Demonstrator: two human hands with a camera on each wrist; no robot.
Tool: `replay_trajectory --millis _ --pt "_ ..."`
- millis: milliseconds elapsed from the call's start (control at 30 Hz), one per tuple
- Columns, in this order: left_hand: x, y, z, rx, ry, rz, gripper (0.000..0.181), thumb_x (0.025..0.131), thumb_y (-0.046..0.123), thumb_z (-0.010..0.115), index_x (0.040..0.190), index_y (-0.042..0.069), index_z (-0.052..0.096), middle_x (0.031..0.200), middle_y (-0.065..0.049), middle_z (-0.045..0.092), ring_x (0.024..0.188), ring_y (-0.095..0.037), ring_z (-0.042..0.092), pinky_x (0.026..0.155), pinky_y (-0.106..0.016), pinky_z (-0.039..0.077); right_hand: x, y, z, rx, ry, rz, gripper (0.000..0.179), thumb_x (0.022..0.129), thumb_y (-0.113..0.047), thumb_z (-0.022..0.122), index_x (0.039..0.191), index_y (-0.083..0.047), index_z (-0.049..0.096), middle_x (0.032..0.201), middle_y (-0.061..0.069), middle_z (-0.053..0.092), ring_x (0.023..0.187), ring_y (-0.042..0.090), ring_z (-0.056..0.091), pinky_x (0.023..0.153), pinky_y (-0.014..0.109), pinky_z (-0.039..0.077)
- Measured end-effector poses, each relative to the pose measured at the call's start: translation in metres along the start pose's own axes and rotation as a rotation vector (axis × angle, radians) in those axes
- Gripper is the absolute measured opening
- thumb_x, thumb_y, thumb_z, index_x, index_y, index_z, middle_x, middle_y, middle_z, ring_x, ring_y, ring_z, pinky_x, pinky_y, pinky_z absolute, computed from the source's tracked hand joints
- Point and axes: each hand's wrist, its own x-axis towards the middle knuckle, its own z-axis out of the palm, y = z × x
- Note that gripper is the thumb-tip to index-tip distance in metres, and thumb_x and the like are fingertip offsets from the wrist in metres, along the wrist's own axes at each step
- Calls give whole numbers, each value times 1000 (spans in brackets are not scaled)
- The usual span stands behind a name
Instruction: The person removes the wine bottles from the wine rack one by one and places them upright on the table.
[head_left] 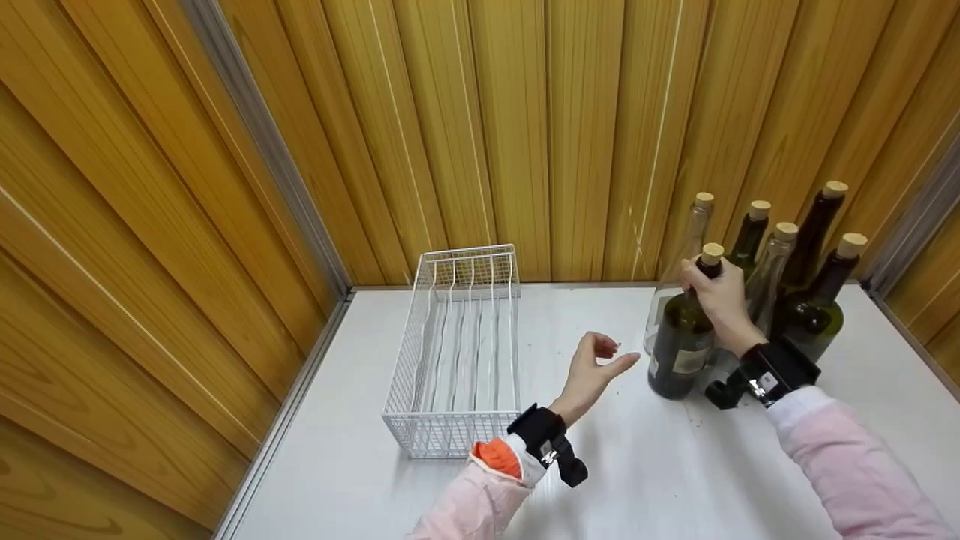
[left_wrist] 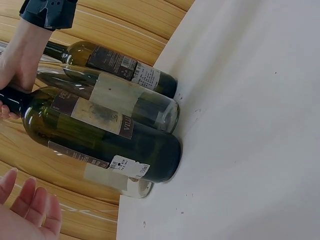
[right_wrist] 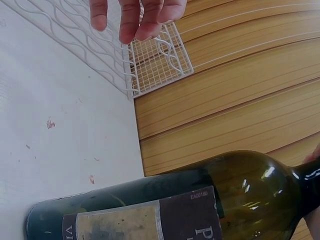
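Observation:
My right hand (head_left: 726, 304) grips the neck of a dark green wine bottle (head_left: 677, 349), which is corked and stands nearly upright at the front left of a group of bottles. Its label (left_wrist: 97, 117) shows in the left wrist view, and its base is right at the white tabletop. To the left of that bottle, my left hand (head_left: 589, 375) is held over the table with fingers loosely bent and thumb apart, holding nothing. In the right wrist view the left fingers (right_wrist: 131, 20) overlap the wire basket.
A white wire basket (head_left: 450, 414) with wavy wire dividers stands left of the hands. Several corked bottles crowd the right, including a clear bottle (head_left: 697, 223), a tall dark bottle (head_left: 814, 232) and a green bottle (head_left: 817, 319). Wood-patterned walls (head_left: 585, 150) enclose the table.

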Motion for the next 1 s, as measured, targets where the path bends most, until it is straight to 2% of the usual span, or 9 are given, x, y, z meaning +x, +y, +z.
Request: replay_trajectory --millis 333,533,600,700,800,867,933,1000 --pt "4 3 -2 1 9 10 25 98 12 78 110 1 58 108 -7 61 102 -7 53 96 -25 46 6 1 -3 -56 -3 52 27 108 -14 67 83 -21 63 62 -21 59 65 -2 59 72 15 46" --pt "9 6 -6 13 -2 2 25 99 15 77 110 3 58 107 -3 60 99 -3 51 94 -22 45 5 2 -8 -84 0 88 24 108 -18 68 85 -22 64 64 -22 60 68 -4 59 74 15 45" --pt "11 8 -8 24 -3 5 25 99 15 77 111 2 59 108 -4 62 100 -4 53 96 -24 47 5 2 -9 -91 -19 87 18 109 -18 67 90 -20 65 68 -25 62 71 -5 61 76 14 46" --pt "16 15 -13 50 1 24 25 97 12 78 112 0 61 110 -10 66 102 -10 57 99 -29 50 5 1 -12 -138 -57 77 7 109 -17 67 108 -11 63 77 -31 61 80 -10 59 80 12 46" --pt "23 27 -21 88 -4 50 26 97 11 78 114 -2 62 112 -14 67 104 -14 59 100 -29 51 5 -3 -17 -175 -97 63 28 108 -16 67 129 -3 54 90 -37 59 90 -14 57 84 10 45" --pt "26 36 -28 115 -11 65 27 98 11 77 116 -2 61 114 -15 66 105 -16 60 99 -27 50 3 -8 -20 -217 -111 30 42 108 -17 67 141 0 47 103 -35 58 98 -16 53 89 9 42" --pt "29 46 -37 137 -12 79 28 100 12 76 118 -2 61 118 -16 66 108 -19 61 98 -26 50 0 -17 -20 -242 -104 -26 52 109 -17 66 150 3 41 119 -25 61 108 -15 49 94 10 39" --pt "31 57 -47 146 -3 83 30 101 14 75 122 -3 61 122 -18 66 112 -22 62 100 -28 51 -4 -29 -19 -265 -59 -120 57 108 -16 65 154 5 39 135 -5 65 119 -7 52 98 13 35"
